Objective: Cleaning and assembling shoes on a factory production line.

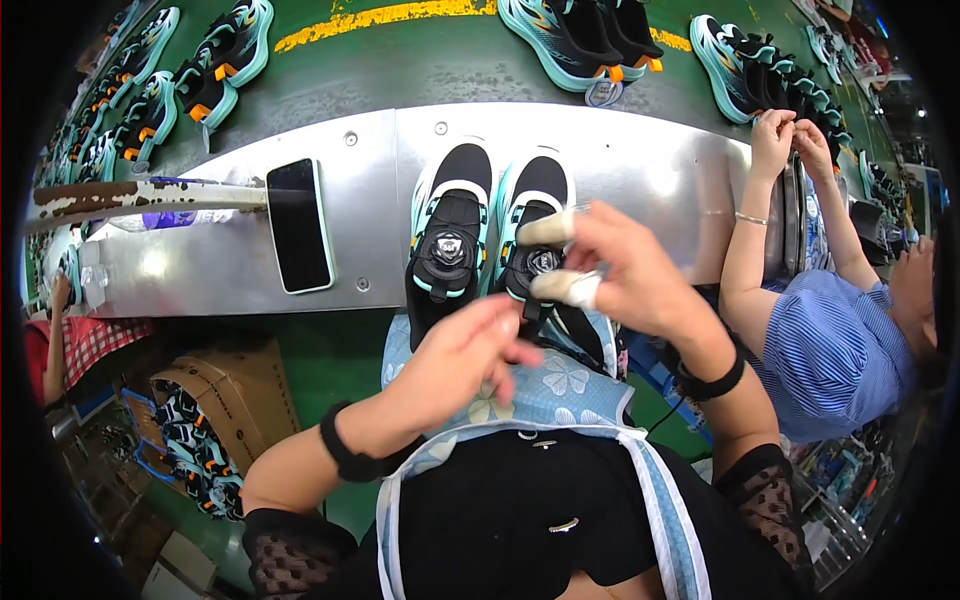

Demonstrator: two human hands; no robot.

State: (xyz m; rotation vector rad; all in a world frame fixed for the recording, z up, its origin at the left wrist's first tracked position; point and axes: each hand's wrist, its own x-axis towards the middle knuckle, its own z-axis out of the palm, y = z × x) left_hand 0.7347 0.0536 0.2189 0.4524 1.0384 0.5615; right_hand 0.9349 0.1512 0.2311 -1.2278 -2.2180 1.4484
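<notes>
Two sneakers stand side by side at the bench edge, toes pointing away from me. Black, white and turquoise mark both the left shoe [463, 205] and the right shoe [530, 200], each with a round lacing dial on its tongue. Over the right shoe's dial [543, 262] hovers my right hand [625, 268], thumb and forefinger apart; pale finger covers sit on both tips. My left hand [455, 360], slightly blurred, is nearer to me, in front of the shoes' heels. Its fingers are loosely bent and apart, with nothing visible in them.
A phone [299, 226] lies on the metal bench [650, 180], beside a worn metal bar [150, 195]. Beyond, more sneakers [565, 45] stand on a green surface [400, 70]. A co-worker in blue stripes [820, 340] sits at right. A cardboard box [235, 400] stands lower left.
</notes>
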